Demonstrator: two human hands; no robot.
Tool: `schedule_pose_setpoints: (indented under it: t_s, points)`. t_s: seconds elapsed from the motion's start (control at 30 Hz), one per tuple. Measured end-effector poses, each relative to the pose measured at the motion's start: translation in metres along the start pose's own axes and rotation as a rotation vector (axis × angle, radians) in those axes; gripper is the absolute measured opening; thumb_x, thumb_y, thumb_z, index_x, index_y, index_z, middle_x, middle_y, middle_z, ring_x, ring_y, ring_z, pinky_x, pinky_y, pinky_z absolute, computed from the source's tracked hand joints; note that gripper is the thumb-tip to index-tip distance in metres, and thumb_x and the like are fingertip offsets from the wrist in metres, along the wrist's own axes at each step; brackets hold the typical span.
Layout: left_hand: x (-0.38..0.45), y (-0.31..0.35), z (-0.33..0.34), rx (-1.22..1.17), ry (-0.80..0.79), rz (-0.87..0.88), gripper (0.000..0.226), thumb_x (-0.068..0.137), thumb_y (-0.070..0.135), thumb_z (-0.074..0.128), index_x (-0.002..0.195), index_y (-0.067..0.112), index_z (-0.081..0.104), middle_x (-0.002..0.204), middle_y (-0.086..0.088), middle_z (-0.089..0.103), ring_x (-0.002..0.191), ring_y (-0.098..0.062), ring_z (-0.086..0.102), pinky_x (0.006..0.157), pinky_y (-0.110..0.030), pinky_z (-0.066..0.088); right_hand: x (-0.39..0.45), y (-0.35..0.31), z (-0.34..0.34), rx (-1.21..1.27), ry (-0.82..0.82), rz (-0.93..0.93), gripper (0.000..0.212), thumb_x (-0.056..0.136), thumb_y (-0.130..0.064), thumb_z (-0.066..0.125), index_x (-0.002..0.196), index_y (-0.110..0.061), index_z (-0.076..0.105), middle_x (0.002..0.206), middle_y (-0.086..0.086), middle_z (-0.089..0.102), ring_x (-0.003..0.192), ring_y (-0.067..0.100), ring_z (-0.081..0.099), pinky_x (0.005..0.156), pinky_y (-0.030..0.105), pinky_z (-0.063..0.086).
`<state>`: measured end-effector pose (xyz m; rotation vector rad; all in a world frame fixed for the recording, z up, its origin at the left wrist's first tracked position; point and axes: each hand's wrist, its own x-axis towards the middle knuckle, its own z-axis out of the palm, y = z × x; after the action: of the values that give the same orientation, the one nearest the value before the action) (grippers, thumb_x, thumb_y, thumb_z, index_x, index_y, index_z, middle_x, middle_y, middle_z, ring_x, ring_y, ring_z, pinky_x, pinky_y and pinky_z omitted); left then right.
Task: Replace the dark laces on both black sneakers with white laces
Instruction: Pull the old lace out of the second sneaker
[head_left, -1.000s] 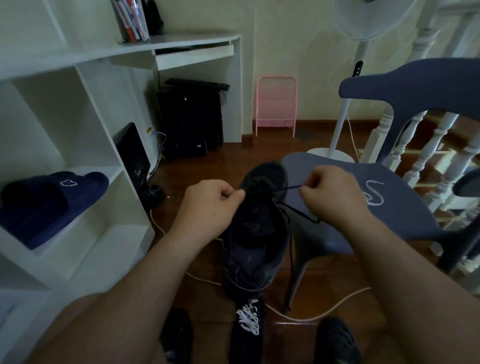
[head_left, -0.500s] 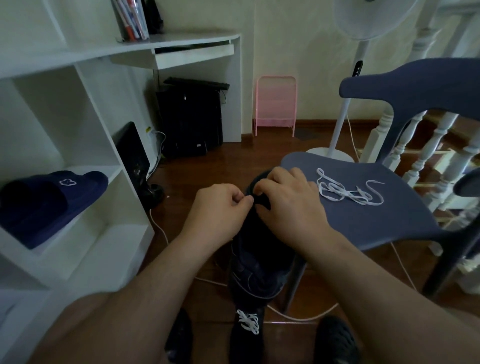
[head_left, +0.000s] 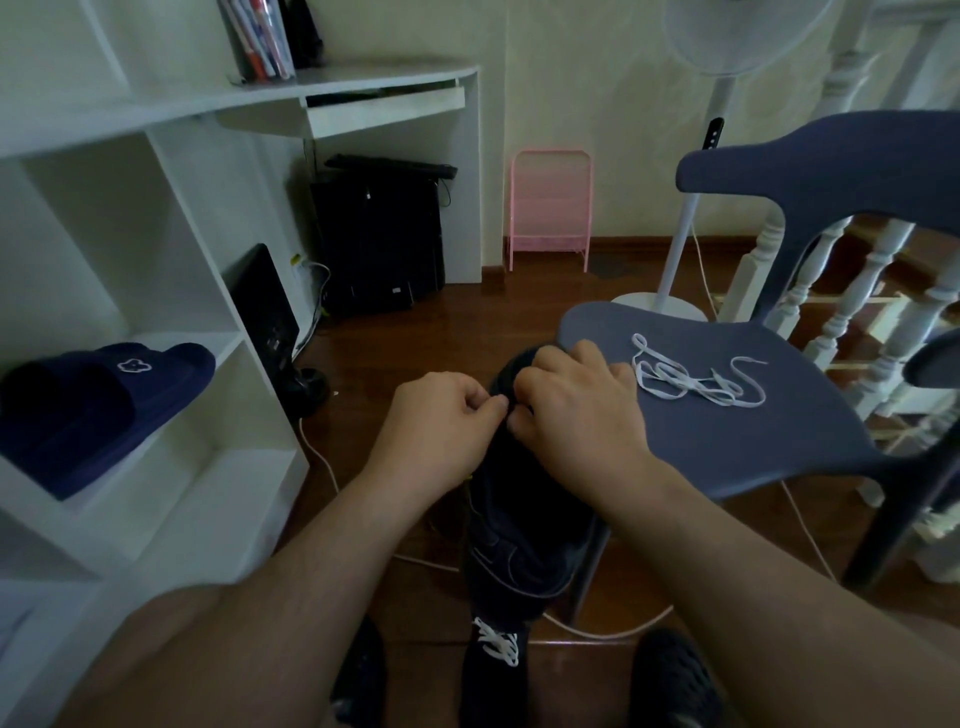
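Both hands on the black sneaker (head_left: 524, 525) at centre, held up against the chair's (head_left: 727, 447) near-left edge: left hand (head_left: 441, 431) and right hand (head_left: 576, 415) curled, fingertips pinching at its top, what's pinched is too dark to tell. White lace (head_left: 696, 376) lies loose on the chair seat, right of the hands; second sneaker (head_left: 493, 670), white-laced, on the floor near bottom
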<state>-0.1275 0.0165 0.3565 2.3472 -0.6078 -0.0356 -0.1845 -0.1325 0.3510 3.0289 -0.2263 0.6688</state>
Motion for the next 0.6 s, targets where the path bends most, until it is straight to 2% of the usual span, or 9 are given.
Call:
schedule_pose_setpoints:
  t_s: [0.1,0.2,0.27,0.3,0.37,0.43,0.5,0.6]
  points:
    - [0.002,0.0,-0.006,-0.016,0.034,-0.048,0.036,0.101,0.046,0.064,0.075,0.023,0.073,0.066,0.004,0.067,0.062,-0.006,0.062,0.053,-0.025,0.039,0.006,0.018,-0.012,0.023,-0.057,0.207,0.02,0.092,-0.042,0.055,0.093,-0.024,0.064,0.097,-0.006,0.048,0.107,0.028,0.046,0.081,0.045,0.034]
    - [0.002,-0.002,-0.009,0.0,0.055,-0.053,0.035,0.102,0.046,0.063,0.078,0.023,0.072,0.07,0.003,0.069,0.066,-0.009,0.064,0.055,-0.026,0.041,0.006,0.039,-0.019,0.078,-0.118,0.365,0.02,0.093,-0.043,0.054,0.09,-0.024,0.061,0.1,-0.001,0.054,0.114,0.035,0.048,0.086,0.048,0.036]
    - [0.002,-0.003,-0.009,0.02,0.063,-0.039,0.036,0.102,0.046,0.063,0.077,0.023,0.072,0.069,0.002,0.069,0.063,-0.009,0.064,0.053,-0.024,0.04,0.004,0.043,-0.018,0.151,-0.163,0.387,0.021,0.092,-0.043,0.055,0.103,-0.026,0.058,0.11,0.002,0.054,0.119,0.036,0.047,0.092,0.053,0.039]
    - [0.001,-0.003,-0.008,0.022,0.063,-0.034,0.036,0.102,0.046,0.063,0.076,0.023,0.071,0.068,0.002,0.069,0.061,-0.008,0.063,0.052,-0.023,0.04,0.003,0.04,-0.018,0.197,-0.147,0.371,0.024,0.091,-0.043,0.056,0.109,-0.026,0.055,0.114,0.002,0.051,0.117,0.035,0.047,0.093,0.053,0.041]
    - [0.001,-0.003,-0.007,0.012,0.056,-0.027,0.036,0.101,0.046,0.064,0.075,0.024,0.072,0.065,0.002,0.068,0.06,-0.007,0.063,0.052,-0.022,0.041,0.002,0.03,-0.019,0.27,-0.031,0.276,0.026,0.087,-0.043,0.059,0.107,-0.029,0.051,0.11,-0.002,0.044,0.111,0.031,0.045,0.087,0.05,0.045]
    - [0.001,-0.001,-0.006,-0.013,0.039,-0.024,0.035,0.101,0.046,0.064,0.074,0.024,0.071,0.065,0.003,0.068,0.062,-0.003,0.063,0.052,-0.023,0.042,-0.001,0.017,-0.016,0.248,0.046,0.114,0.025,0.084,-0.046,0.06,0.104,-0.032,0.058,0.107,-0.006,0.041,0.107,0.026,0.042,0.082,0.044,0.043]
    - [0.0,0.001,-0.004,-0.022,0.027,-0.015,0.036,0.1,0.046,0.064,0.073,0.024,0.071,0.064,0.004,0.068,0.063,-0.002,0.063,0.051,-0.023,0.042,-0.003,0.005,-0.01,0.179,0.007,0.029,0.024,0.087,-0.053,0.059,0.103,-0.036,0.065,0.11,-0.007,0.042,0.109,0.024,0.04,0.081,0.041,0.038]
    - [-0.001,0.004,-0.002,-0.017,0.024,0.002,0.037,0.101,0.045,0.063,0.071,0.024,0.069,0.06,0.003,0.065,0.06,-0.003,0.061,0.049,-0.023,0.038,-0.003,0.001,-0.002,0.137,0.017,0.047,0.024,0.093,-0.051,0.059,0.102,-0.032,0.072,0.11,-0.005,0.046,0.108,0.025,0.042,0.08,0.042,0.039]
